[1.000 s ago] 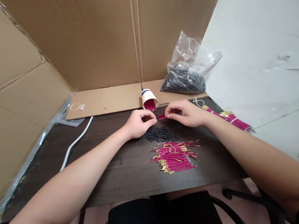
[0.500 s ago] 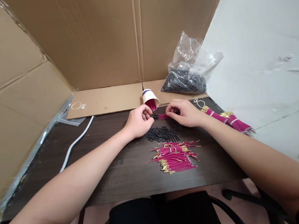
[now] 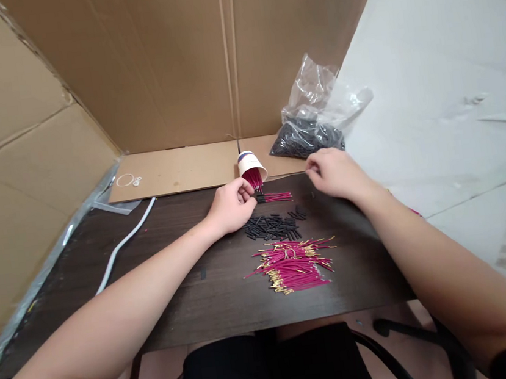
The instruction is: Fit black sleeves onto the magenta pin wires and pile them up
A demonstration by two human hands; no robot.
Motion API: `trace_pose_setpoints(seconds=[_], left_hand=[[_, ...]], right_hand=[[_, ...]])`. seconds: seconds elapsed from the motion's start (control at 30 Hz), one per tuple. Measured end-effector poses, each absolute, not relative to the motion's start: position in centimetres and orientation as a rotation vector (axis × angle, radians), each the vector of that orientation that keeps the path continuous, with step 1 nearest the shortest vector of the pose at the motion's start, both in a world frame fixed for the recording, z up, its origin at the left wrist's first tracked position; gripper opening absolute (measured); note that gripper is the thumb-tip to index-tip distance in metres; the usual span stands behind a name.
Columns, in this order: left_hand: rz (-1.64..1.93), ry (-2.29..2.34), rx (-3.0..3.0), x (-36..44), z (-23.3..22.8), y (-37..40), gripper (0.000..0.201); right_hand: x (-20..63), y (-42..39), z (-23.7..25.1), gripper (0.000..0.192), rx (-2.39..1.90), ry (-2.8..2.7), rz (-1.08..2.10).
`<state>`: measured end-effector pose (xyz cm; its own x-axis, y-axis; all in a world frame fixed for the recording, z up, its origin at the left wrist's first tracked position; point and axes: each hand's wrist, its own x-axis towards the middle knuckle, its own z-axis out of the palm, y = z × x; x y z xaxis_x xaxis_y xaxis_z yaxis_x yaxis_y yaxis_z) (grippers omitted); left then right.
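My left hand (image 3: 234, 206) is closed at the left end of a small bundle of magenta wires (image 3: 279, 197) with black sleeves; the gripped ends are hidden by its fingers. Just behind it a paper cup (image 3: 249, 161) lies on its side, its mouth toward me, with more magenta wires (image 3: 253, 178) inside. Off to the right, my right hand (image 3: 331, 172) hovers near the bag with fingers curled together; whatever they pinch is hidden. Loose black sleeves (image 3: 271, 228) lie in a pile in front of the bundle. Nearer me is a heap of magenta wires (image 3: 295, 270) with gold tips.
A clear plastic bag (image 3: 306, 137) of black pieces stands at the back right on a cardboard strip (image 3: 176, 168). Rubber bands (image 3: 125, 180) lie at its left end. A pale cable (image 3: 124, 245) crosses the dark table (image 3: 174, 297). Cardboard walls (image 3: 164, 65) rise behind and left.
My right hand has left the wire bundle and moved right and slightly back, now covering the rubber bands and bundled wires there. My left hand has stayed at the black sleeved ends.
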<state>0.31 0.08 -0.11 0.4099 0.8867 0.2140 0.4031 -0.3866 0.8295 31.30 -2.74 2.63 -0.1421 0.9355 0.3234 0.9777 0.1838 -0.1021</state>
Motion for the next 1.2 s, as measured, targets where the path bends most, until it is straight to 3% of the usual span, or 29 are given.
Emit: trace_pose_setpoints(seconds=[0.13,0.27,0.4,0.73,0.9,0.97,1.03,1.2], left_hand=[[0.862,1.081,1.993,0.3,-0.1,0.1,0.016],[0.858,1.074,2.009,0.2,-0.2,0.2,0.016],[0.840,1.064,2.030,0.2,-0.3,0.2,0.017],[0.821,1.061,2.050,0.1,-0.2,0.1,0.015],[0.828,1.016,2.034,0.1,0.0,0.0,0.008],[0.825,0.977,2.033,0.1,0.1,-0.1,0.004],[0.814,0.912,2.060,0.1,0.2,-0.3,0.011],[0.775,0.694,2.205,-0.1,0.3,-0.4,0.025]], right_hand=[[33.2,-2.6,3.5,0.018,-2.202,-2.080,-0.198],[33.0,-2.5,3.8,0.018,-2.328,-2.110,-0.027],[32.8,-2.7,4.3,0.023,-2.506,-2.131,-0.059],[31.8,-2.6,4.5,0.023,-2.587,-2.267,0.048],[29.9,-3.6,4.2,0.021,-2.145,-2.386,-0.118],[28.4,-4.4,3.8,0.018,-1.774,-2.386,0.016],[26.7,-5.1,3.4,0.013,-1.441,-2.333,0.239],[24.1,-6.1,2.5,0.009,-1.007,-2.257,0.374]])
